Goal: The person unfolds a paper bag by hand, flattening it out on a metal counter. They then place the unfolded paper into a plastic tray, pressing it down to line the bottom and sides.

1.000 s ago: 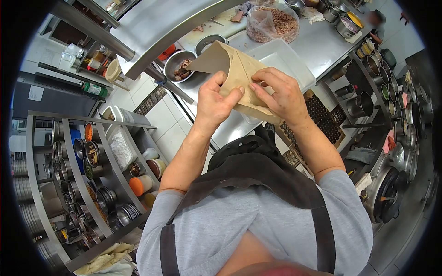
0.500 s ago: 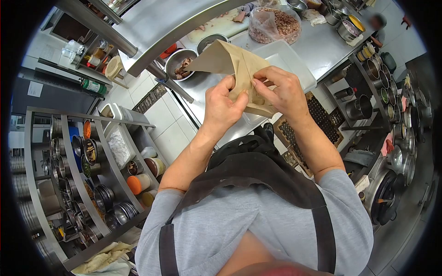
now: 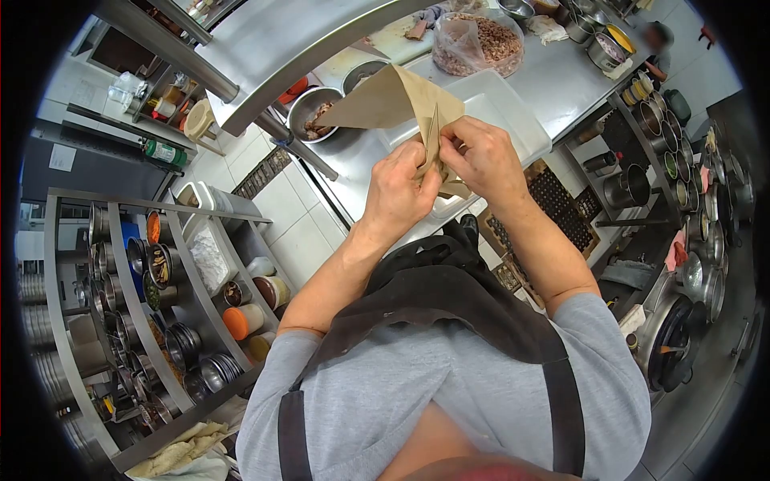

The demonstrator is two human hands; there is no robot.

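A sheet of brown paper [image 3: 383, 103], folded or bag-like, is held up in front of me over the metal counter. My left hand [image 3: 401, 183] has its fingers curled round the paper's lower edge. At the crease beside it, my right hand [image 3: 481, 154] pinches the same paper between thumb and fingers. The paper stands in a fold between the two hands, and one flap sticks out to the left. Behind it lies a translucent white plastic tray [image 3: 525, 120], partly hidden by the paper and my right hand.
Left of the paper sits a metal bowl [image 3: 305, 112] with meat pieces. A clear bag of chopped meat [image 3: 485, 46] rests farther back on the counter [image 3: 565, 84]. Shelves with containers [image 3: 188, 313] stand at left, pans [image 3: 706, 272] at right. Another person [image 3: 659, 52] is at far right.
The paper's middle has been folded more sharply, with an upright crease now between my hands. My left hand has turned and closed further round it; my right hand has shifted slightly.
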